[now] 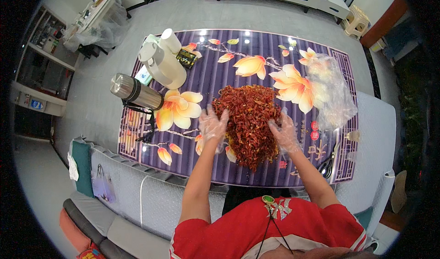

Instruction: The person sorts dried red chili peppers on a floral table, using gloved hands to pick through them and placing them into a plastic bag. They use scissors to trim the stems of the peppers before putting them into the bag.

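Observation:
A heap of dried red chilli pieces [252,124] lies on a table with a purple floral top [220,59]. My left hand [213,124], in a clear plastic glove, is at the heap's left edge with fingers apart. At its right edge my right hand [284,131], gloved the same way, also has its fingers spread. Both palms face the chillies, and neither hand grips anything. Whether the fingertips touch the heap is hard to tell. Some yellowish bits show at the heap's lower left side.
Left on the table stand a steel thermos [137,90], a beige jug [165,66], a white paper roll or cup [171,40] and a black packet [186,58]. Crumpled clear plastic [331,93] lies at the right, above black-handled scissors [328,166] and a small cup [353,135]. A covered sofa [165,197] borders the near edge.

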Available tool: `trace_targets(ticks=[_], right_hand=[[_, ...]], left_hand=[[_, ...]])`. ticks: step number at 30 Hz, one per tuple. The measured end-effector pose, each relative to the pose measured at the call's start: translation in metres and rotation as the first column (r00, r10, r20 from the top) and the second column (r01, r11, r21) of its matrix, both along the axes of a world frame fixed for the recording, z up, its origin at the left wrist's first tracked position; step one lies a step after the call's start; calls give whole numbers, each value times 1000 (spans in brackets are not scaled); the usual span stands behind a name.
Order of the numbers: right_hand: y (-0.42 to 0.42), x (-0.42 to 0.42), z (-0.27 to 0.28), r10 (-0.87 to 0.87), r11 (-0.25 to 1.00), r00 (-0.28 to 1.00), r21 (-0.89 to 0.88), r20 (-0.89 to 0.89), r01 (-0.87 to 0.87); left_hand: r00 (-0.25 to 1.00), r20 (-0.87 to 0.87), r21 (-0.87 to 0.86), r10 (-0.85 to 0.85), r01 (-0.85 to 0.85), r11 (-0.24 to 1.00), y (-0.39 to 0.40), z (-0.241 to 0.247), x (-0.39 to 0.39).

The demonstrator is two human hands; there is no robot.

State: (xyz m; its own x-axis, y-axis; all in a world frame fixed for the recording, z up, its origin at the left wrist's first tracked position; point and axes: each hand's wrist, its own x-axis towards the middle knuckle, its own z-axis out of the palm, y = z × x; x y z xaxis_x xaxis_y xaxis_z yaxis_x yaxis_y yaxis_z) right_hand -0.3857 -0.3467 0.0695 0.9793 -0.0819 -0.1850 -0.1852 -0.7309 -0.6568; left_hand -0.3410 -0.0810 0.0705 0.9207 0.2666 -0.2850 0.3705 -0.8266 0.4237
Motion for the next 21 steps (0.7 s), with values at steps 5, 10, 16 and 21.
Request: trace_targets(ticks=[5,10,16,21], right_hand=[[31,23,-11,35,997,999,67,2,-35],[38,35,-22,103,975,993,193,51,-111],[28,23,20,256,950,962,156,96,-269],[-16,-1,23,318,948,928,-79,191,-309]], left_hand=[[987,-78,16,-139,140,990,-66,6,13],[964,-25,-150,-263,256,955,-86,10,20],[923,47,-266,-381,380,886,-83,34,9],[916,113,-204,-385,400,893,-53,44,-35]])
